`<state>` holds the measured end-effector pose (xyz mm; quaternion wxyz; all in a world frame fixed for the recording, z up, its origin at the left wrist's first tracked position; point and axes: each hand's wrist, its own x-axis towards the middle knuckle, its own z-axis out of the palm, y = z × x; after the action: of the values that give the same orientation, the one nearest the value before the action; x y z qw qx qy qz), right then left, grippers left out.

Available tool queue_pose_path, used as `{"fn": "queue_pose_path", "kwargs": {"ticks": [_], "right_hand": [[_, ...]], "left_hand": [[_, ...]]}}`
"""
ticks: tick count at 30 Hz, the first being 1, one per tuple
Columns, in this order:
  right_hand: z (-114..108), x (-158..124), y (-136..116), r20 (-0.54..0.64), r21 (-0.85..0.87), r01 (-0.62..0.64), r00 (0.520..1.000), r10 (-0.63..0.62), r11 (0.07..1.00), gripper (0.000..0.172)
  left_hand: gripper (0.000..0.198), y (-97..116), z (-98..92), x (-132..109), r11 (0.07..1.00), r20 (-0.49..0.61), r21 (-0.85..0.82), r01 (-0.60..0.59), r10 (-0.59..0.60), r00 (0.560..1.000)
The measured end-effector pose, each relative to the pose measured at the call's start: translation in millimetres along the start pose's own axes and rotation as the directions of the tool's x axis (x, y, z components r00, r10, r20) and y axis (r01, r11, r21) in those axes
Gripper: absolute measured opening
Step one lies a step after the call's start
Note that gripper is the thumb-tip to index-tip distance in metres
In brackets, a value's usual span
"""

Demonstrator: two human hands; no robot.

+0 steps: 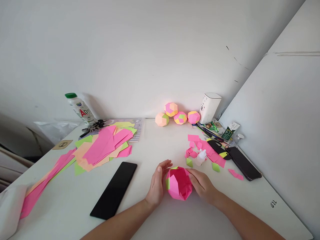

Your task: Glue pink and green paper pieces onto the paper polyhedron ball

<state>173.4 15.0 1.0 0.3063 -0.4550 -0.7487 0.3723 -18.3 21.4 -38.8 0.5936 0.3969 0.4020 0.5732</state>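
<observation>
White wall [120,56] rises behind the white table [152,143], and you have the open pink paper ball [174,187] at the near side of it, directly between your two hands. It is roundish, so no long axis stands out; what matters is its opening, which faces up and toward your right hand [203,185]. That hand has its fingers closed on the right edge of the rim, while your left hand [156,185] cups the opposite side with its fingertips curling around the far edge; neither is clearly nearer. You cannot tell whether the left palm presses the paper or sits just beside it. Your right fingertips are partly hidden at the rim, the ball's underside is out of sight, folds inside the opening blur together, and both forearms are cut off by the lower edge.
</observation>
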Motion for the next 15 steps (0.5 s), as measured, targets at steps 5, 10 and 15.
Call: {"fn": "queue_pose_path", "kwargs": {"ticks": [5,10,15], "right_hand": [[6,7,13,-0.164,-0.022,0.179,0.970,-0.180,0.984,0.034],[14,40,9,-0.312,-0.363,0.062,0.932,-0.185,0.930,0.031],[17,102,1,-0.408,-0.476,-0.317,0.906,0.114,0.820,0.040]], "left_hand": [[0.052,2,-8.7,19,0.989,-0.056,-0.148,-0.020,0.012,0.998],[0.051,8,-15.1,33,0.969,-0.051,-0.243,0.052,-0.066,0.997],[0.057,5,-16.5,33,0.978,-0.043,-0.180,0.108,-0.117,0.992]]}}
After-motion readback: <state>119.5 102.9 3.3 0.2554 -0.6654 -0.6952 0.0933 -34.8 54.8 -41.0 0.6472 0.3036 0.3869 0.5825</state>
